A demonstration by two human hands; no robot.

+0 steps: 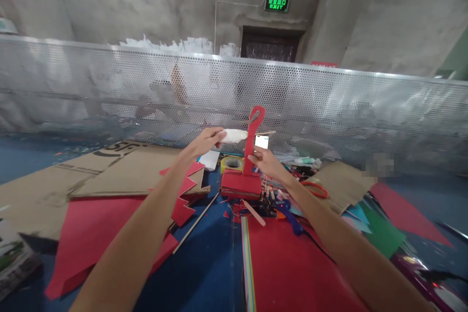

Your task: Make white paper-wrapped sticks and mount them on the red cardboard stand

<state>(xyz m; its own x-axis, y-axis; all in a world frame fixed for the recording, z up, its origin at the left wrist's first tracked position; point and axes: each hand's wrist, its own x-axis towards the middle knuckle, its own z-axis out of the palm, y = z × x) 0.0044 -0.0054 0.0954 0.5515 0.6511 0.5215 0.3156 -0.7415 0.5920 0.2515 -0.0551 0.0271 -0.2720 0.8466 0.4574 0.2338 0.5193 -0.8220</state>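
Note:
My left hand (pixel 212 136) is closed around a white bottle-shaped object (pixel 235 136), held level with its narrow end at a red upright strip (pixel 250 148). That strip curls into a loop at the top and rises from a red-covered box (pixel 241 183). With fingers closed, my right hand (pixel 265 160) grips the strip's lower part from the right. Behind it shows a lit phone screen (pixel 261 142). A thin wooden stick (pixel 265 132) juts out near the strip; I cannot tell whether they touch. Next to the box sits a yellow tape roll (pixel 231 162).
Cardboard sheets (pixel 120 170) and red zigzag-cut pieces (pixel 183 209) lie left. A blue glue gun (pixel 290 217) with a cable, a pink stick (pixel 255 213) and red-handled scissors (pixel 314 189) lie right of centre. A red paper stack (pixel 292 268) is nearest. Behind stands a perforated metal barrier (pixel 204 83).

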